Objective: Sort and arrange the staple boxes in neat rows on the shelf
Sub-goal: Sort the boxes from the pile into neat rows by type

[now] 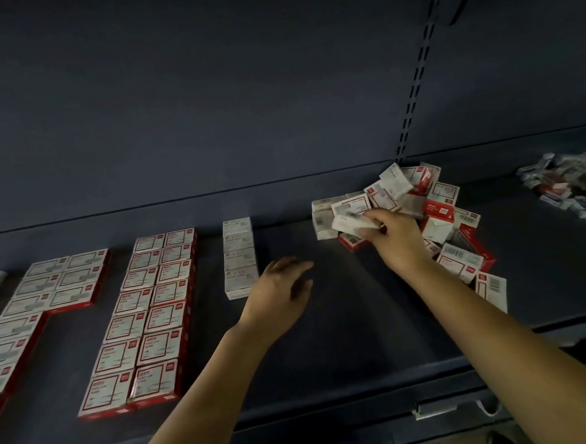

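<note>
Here, right hand (pixel 392 233): at 2 o'clock, fingers curled round a white box (pixel 351 218) at the near-left edge of the jumbled pile (pixel 430 214).
Left hand (pixel 281 287): centre, fingers relaxed and spread, holding nothing, just right of the white single row (pixel 239 258).
Red-and-white rows (pixel 147 317): 9 o'clock, flat on the dark shelf (pixel 351 320).
Second heap (pixel 564 183): 3 o'clock, blurred.

Shelf: you face a dark shelf (pixel 341 321).
Left: red-and-white staple boxes (pixel 144 318) lying flat in neat double rows.
Middle: your single column of white boxes (pixel 239 258).
Right: a jumbled pile of boxes (pixel 430 214); another small heap (pixel 564 183) far right.
</note>
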A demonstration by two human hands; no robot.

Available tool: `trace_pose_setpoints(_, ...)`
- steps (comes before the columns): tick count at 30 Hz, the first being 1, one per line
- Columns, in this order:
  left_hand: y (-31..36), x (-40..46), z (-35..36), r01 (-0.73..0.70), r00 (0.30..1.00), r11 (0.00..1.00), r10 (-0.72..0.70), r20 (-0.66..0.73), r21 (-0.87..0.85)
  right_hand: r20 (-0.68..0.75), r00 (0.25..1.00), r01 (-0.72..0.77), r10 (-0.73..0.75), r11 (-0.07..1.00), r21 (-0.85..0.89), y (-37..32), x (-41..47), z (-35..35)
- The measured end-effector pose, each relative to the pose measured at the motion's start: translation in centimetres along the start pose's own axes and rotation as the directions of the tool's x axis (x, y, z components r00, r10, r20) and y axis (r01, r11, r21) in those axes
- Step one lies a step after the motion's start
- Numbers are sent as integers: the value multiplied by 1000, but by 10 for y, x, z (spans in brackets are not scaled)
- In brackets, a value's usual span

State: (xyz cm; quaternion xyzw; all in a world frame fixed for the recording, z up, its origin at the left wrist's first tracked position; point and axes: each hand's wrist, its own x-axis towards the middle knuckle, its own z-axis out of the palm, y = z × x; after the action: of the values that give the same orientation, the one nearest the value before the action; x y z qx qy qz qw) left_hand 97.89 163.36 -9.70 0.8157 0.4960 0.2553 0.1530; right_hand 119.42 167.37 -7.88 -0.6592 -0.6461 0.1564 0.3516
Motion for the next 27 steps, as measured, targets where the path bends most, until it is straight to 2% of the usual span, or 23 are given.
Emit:
trace_pose_setpoints(3,10,-4,7,139,978,936,-180,-102,-323,145,987,-109,75,964,244,-17,-24,-10)
trace_pose_setpoints(5,19,-5,7,246,935,788,-345,-75,-564,219,973,-153,77,922,357,-27,-39,-16)
trace_pose_setpoints(7,28,-5,3,308,902,595,-432,29,-742,254,964,-180,74,886,427,-34,-51,-20)
trace_pose_setpoints(10,40,-7,-4,330,887,369,-436,152,-869,262,964,-156,40,886,438,-41,-60,-23)
trace_pose_setpoints(14,45,-11,-9,283,892,205,-415,179,-937,261,965,-165,35,854,493,-48,-68,-25)
trace_pose_setpoints(17,46,-12,-13,257,892,158,-418,171,-953,263,964,-177,28,807,564,-51,-72,-27)
trace_pose_setpoints(20,48,-9,-18,221,884,123,-445,146,-967,216,976,-134,22,843,521,-51,-74,-26)
trace_pose_setpoints(22,49,-7,-20,213,871,148,-476,119,-966,159,987,-112,33,846,522,-52,-74,-25)
trace_pose_setpoints(24,48,-7,-23,220,855,190,-510,95,-957,163,986,-118,29,811,573,-57,-74,-23)
trace_pose_setpoints(27,46,-12,-28,206,889,265,-454,66,-942,306,951,-164,-42,770,616,-64,-79,-15)
